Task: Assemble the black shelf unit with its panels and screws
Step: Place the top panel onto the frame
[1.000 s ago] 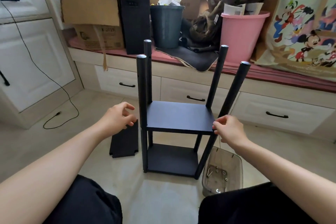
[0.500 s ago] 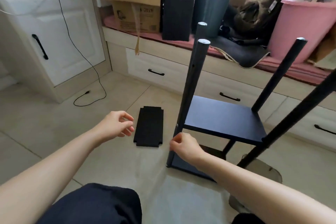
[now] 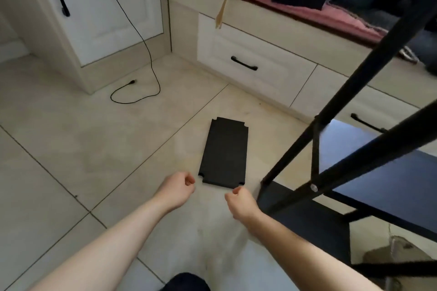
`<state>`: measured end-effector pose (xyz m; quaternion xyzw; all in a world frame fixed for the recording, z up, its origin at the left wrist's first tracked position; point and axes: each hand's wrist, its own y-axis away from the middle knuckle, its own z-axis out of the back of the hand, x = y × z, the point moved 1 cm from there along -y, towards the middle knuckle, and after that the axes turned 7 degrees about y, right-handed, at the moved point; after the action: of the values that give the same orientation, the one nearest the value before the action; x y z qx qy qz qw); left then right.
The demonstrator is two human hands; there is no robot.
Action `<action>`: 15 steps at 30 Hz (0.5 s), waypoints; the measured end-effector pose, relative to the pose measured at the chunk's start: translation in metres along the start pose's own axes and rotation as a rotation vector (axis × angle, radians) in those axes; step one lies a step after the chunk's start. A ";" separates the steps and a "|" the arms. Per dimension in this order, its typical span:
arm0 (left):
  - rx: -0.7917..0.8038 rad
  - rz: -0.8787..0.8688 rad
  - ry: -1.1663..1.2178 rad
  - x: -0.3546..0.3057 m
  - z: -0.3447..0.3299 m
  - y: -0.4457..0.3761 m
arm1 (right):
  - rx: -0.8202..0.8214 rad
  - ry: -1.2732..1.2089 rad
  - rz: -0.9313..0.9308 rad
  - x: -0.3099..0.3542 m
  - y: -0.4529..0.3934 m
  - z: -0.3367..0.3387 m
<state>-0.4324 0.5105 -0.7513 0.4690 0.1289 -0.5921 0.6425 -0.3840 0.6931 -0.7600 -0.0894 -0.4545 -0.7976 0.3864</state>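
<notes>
A loose black panel (image 3: 224, 152) lies flat on the tiled floor (image 3: 71, 149), just left of the half-built shelf unit (image 3: 354, 184), probably put aside until its turn. Both hands hover at its near edge: the left hand (image 3: 177, 188) by the near left corner, the right hand (image 3: 241, 201) by the near right corner. The fingers of both are loosely curled and hold nothing. I think the person places one hand at each corner to lift the panel level.
</notes>
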 end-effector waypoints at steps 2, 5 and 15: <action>0.007 0.010 0.018 0.007 -0.013 -0.021 | -0.019 -0.018 -0.034 0.001 -0.024 -0.005; 0.020 0.026 0.040 0.012 -0.031 -0.049 | -0.070 -0.015 -0.089 0.000 -0.054 -0.008; 0.038 0.130 0.289 0.019 -0.070 -0.099 | -0.119 -0.123 -0.275 -0.006 -0.111 -0.017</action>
<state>-0.4874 0.5651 -0.8468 0.5688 0.1780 -0.4781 0.6452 -0.4540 0.7153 -0.8453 -0.0977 -0.4371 -0.8615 0.2391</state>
